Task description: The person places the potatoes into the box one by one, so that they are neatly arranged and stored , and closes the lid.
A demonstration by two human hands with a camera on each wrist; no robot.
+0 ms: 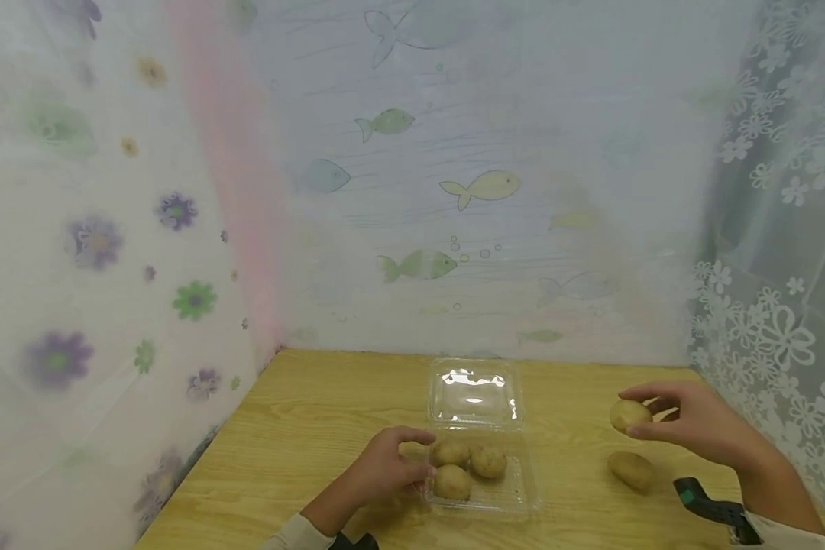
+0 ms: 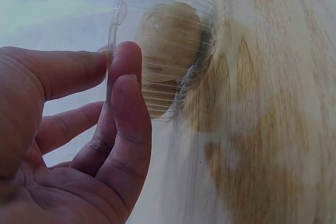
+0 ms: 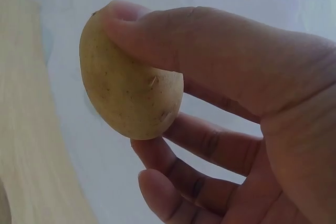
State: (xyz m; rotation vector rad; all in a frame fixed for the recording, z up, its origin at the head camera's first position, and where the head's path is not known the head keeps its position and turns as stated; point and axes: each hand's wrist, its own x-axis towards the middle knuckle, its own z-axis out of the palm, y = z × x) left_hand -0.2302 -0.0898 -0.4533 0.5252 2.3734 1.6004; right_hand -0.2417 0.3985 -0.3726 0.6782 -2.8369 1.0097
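Observation:
A clear plastic clamshell box (image 1: 516, 496) lies on the table with its lid (image 1: 474, 393) folded back. Inside its left part sit three potatoes (image 1: 451, 483), seen blurred through the ribbed wall in the left wrist view. My left hand (image 1: 388, 467) pinches the box's left rim between thumb and fingers (image 2: 128, 114). Off to the right, my right hand (image 1: 694, 422) grips a potato (image 3: 126, 82) between thumb and fingertips, held above the table. Just below that hand another potato (image 1: 630, 470) rests on the wood.
The wood-grain table (image 1: 302, 412) is bounded by a back curtain (image 1: 412, 321) printed with fish, a flowered curtain (image 1: 124, 305) on the left and a lace-patterned sheet (image 1: 784, 305) on the right. A black strap mount (image 1: 715, 508) sits at my right wrist.

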